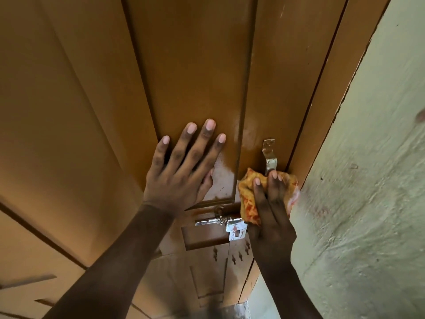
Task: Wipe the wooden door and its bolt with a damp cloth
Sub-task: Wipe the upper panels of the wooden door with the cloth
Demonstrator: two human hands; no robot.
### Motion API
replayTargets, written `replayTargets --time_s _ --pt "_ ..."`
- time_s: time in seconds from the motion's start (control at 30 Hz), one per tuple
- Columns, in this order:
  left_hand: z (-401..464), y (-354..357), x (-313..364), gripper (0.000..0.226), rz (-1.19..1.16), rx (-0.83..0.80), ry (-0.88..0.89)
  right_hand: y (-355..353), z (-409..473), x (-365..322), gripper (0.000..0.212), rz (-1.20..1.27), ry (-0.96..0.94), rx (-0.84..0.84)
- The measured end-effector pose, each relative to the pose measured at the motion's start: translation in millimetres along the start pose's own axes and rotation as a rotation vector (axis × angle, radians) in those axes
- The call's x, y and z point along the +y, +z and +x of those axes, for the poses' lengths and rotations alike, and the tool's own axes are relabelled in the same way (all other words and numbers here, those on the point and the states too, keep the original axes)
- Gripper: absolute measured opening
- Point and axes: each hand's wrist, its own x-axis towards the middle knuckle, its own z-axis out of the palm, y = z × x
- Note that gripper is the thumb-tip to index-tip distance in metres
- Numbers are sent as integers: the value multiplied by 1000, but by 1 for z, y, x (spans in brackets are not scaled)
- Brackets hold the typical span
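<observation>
The brown wooden door (195, 65) fills the view, with a wet sheen on its panel near the hands. My left hand (184, 166) lies flat on the panel, fingers spread and straight. My right hand (270, 210) presses an orange-yellow cloth (248, 199) against the door's right edge, fingers over the cloth, just below a metal handle (270, 155). A silver bolt (218, 220) runs across the door below my left wrist; its right end and white staple plate (236, 231) sit beside the cloth.
The brown door frame (322, 111) runs along the right of the door. A rough pale-green wall (368, 180) stands further right. Several small metal fittings (234, 256) stick out of the door below the bolt.
</observation>
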Motion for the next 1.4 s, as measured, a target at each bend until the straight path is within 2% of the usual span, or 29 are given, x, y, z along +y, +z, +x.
replayTargets --time_s 0.07,0.13,0.23,0.3,0.37,0.43,0.5,0.57,0.7,0.8,0.87,0.97,1.17,1.27,1.4 --pt "5 -1 -4 68 14 15 -4 2 5 3 58 -20 -83 -13" --pt "9 0 -9 68 24 17 -8 6 2 9 48 -30 -139 -57" --pt "7 0 -7 68 34 14 -16 -2 -11 10 44 39 -59 -43" --pt "7 -1 -6 68 29 15 -9 -11 -11 -1 45 119 34 44" --pt "8 0 -7 68 23 20 -6 -18 -8 -15 36 281 273 210" --pt "8 -1 -7 68 29 13 -8 -27 -1 -29 25 476 654 373" --pt "7 -2 -7 68 26 8 -5 -36 5 -31 20 525 957 436" --pt "8 -3 -8 69 33 9 -5 -43 15 -35 17 598 1168 382" --pt "9 -4 -8 69 24 8 -9 -45 45 -53 26 830 1439 175" --pt "8 -5 -9 70 26 -2 0 -42 66 -60 20 975 1637 173" --pt "8 -5 -9 70 21 -1 -1 -42 73 -60 19 1046 1674 215" --pt "7 -4 -9 69 23 4 -2 -41 70 -60 12 1109 1632 262" --pt "8 -4 -9 67 7 15 -4 -34 71 -63 12 997 1641 263" --pt "8 -4 -9 67 1 24 -6 -42 79 -64 18 1004 1626 331" --pt "8 -4 -8 67 -2 23 -15 -61 70 -75 28 1051 1526 334"
